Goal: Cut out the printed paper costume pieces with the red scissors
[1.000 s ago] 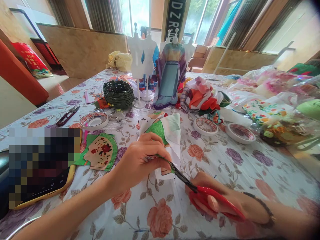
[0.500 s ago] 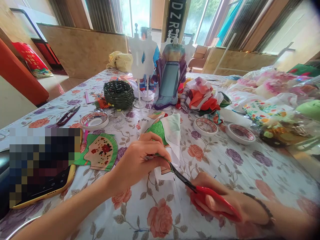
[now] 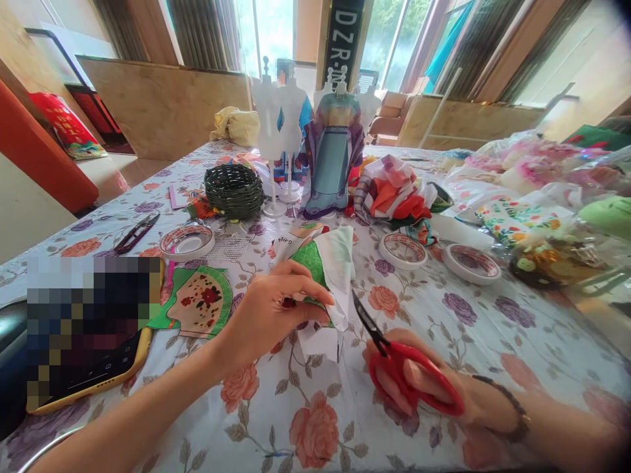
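Note:
My left hand (image 3: 280,302) pinches a piece of printed fabric (image 3: 309,259) with green and white areas, at the middle of the table. Part of the fabric is hidden behind the fingers. Just below it lies a small white scrap (image 3: 319,345). To the right, my right hand (image 3: 419,371) grips red-handled scissors (image 3: 419,380), fingers through the loops. Their dark blades point up and left, a little apart from the fabric. Left of my left hand, a cut green and beige fabric piece (image 3: 200,302) with red flowers lies flat.
A phone in a yellow case (image 3: 93,374) lies at the left, near thread snips (image 3: 137,233). Tape rolls (image 3: 187,242) sit on the flowered tablecloth (image 3: 315,427). Behind stand a dark woven basket (image 3: 234,192), white mannequins (image 3: 271,125) and a purple-blue dress (image 3: 331,161). Plastic-wrapped items (image 3: 542,197) fill the right.
The scissors have pulled back to the right, off the fabric. My left hand still pinches the fabric, its fingers slightly shifted.

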Tool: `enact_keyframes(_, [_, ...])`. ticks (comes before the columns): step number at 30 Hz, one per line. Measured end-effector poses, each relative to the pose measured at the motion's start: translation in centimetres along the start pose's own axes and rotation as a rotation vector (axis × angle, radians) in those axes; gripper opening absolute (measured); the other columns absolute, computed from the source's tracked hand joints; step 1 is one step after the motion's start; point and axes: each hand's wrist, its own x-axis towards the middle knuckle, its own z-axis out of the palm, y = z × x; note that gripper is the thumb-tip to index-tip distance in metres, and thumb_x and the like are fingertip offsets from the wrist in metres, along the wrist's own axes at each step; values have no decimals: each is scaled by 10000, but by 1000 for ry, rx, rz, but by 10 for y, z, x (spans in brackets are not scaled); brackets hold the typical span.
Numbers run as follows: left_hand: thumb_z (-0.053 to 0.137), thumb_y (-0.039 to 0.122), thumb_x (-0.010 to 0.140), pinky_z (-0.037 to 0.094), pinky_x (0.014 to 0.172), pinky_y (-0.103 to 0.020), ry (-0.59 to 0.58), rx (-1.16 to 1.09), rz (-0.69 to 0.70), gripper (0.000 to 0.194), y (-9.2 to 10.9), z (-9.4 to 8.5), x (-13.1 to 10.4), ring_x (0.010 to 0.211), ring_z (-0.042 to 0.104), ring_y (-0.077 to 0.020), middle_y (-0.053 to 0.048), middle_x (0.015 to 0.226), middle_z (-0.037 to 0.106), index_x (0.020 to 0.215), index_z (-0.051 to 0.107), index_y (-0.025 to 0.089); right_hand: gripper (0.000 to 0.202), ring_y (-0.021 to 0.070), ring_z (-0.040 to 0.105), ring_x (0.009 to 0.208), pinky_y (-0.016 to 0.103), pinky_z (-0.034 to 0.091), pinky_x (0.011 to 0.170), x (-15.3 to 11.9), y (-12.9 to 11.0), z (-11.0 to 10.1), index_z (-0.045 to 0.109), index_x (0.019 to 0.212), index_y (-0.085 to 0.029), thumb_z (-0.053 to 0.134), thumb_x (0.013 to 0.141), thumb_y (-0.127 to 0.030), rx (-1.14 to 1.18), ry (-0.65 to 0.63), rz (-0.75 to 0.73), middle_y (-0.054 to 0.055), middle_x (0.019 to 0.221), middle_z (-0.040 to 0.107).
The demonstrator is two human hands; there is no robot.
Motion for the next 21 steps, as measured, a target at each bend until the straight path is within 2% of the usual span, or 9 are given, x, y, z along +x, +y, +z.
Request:
enact_keyframes(2, [761, 27, 682, 466, 568, -138, -149, 10, -34, 215, 1, -1, 0, 647, 585, -55, 36, 791, 639, 742, 760, 233, 607, 100, 374, 467, 244, 285, 448, 1, -2, 2, 452, 585, -197, 438, 848, -744, 6, 60, -73, -8, 525, 441])
enact_keyframes(5, [822, 125, 665, 460, 575, -148, -502, -12, -48, 153, 0, -2, 0, 673, 612, -81, 33, 725, 687, 769, 762, 220, 581, 105, 372, 467, 254, 291, 451, 3, -6, 3, 463, 587, -200, 456, 861, -713, 7, 158, -124, -10, 533, 446])
enact_keyframes(7, [837, 164, 658, 463, 602, -158, -635, -28, -54, 174, -3, -3, 0, 686, 624, -90, 35, 724, 715, 805, 759, 214, 537, 110, 407, 491, 258, 318, 471, 5, -6, 4, 491, 608, -194, 528, 847, -673, 16, 247, -104, -4, 558, 483])
enact_keyframes(9, [835, 194, 664, 470, 638, -174, -607, -1, -72, 167, -4, -3, 1, 712, 634, -99, 39, 744, 728, 805, 750, 213, 470, 114, 445, 521, 257, 341, 493, 7, -4, 5, 532, 642, -184, 614, 825, -610, 5, 331, -57, 2, 589, 525])
enact_keyframes(14, [765, 254, 757, 500, 783, -270, -208, 278, -105, 88, -13, -3, 7, 843, 650, -155, 22, 871, 724, 838, 736, 235, 315, 97, 494, 545, 235, 402, 501, 18, 2, 5, 537, 705, -191, 692, 834, -433, 1, 509, -28, -8, 708, 585])
enact_keyframes(16, [759, 246, 761, 482, 906, -353, -167, 446, -72, 164, -20, -4, 8, 980, 634, -213, -15, 1009, 715, 922, 736, 226, 247, 112, 554, 632, 244, 466, 564, 21, 6, 4, 541, 787, -212, 711, 824, -386, 12, 573, -75, -3, 851, 621])
enact_keyframes(18, [795, 265, 718, 436, 998, -440, -167, 569, -91, 333, -28, -4, 8, 1097, 591, -280, -66, 1144, 679, 1034, 716, 194, 227, 145, 600, 778, 269, 511, 662, 24, 9, 2, 547, 861, -231, 733, 802, -346, -44, 625, -119, 11, 995, 629])
enact_keyframes(21, [779, 321, 727, 443, 999, -455, -210, 596, -134, 425, -37, -6, 7, 1131, 577, -295, -90, 1214, 640, 1120, 687, 188, 263, 194, 608, 941, 303, 533, 736, 25, 10, 0, 541, 905, -238, 750, 770, -321, -143, 656, -125, 37, 1138, 606])
